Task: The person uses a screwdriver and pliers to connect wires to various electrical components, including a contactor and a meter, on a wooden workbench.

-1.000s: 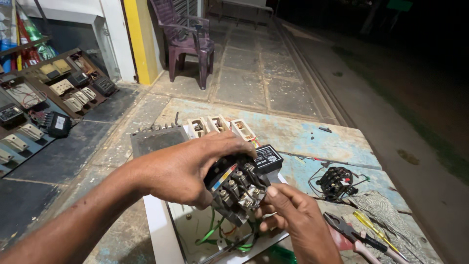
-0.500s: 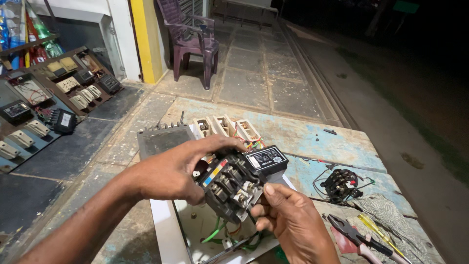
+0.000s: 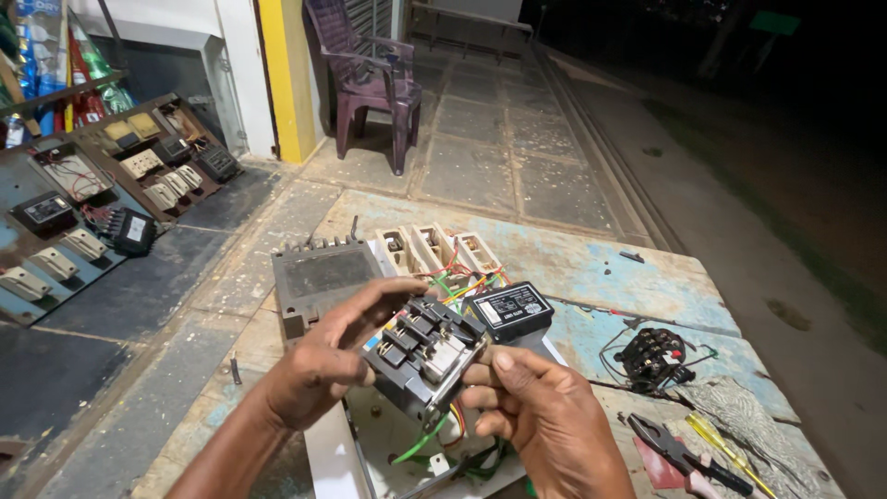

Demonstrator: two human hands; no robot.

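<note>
Holding a black wired contactor block (image 3: 423, 355) just above the open white panel box (image 3: 388, 444), the left hand (image 3: 319, 365) and right hand (image 3: 545, 416) clasp it between them, seemingly mid-inspection; freeing its wires would likely need the pliers (image 3: 679, 453) right of the box.

Free room: bare blue tabletop (image 3: 591, 268) lying open beyond black relay box (image 3: 510, 310). Obstacles: wire bundle (image 3: 459, 277) crowding centre; pliers (image 3: 679, 453), screwdriver (image 3: 725, 451) blocking rt; metal housing (image 3: 319, 282) standing lt.

purple plastic chair (image 3: 370, 79) | pliers (image 3: 679, 453) | yellow screwdriver (image 3: 725, 451) | yellow pillar (image 3: 288, 74)
</note>
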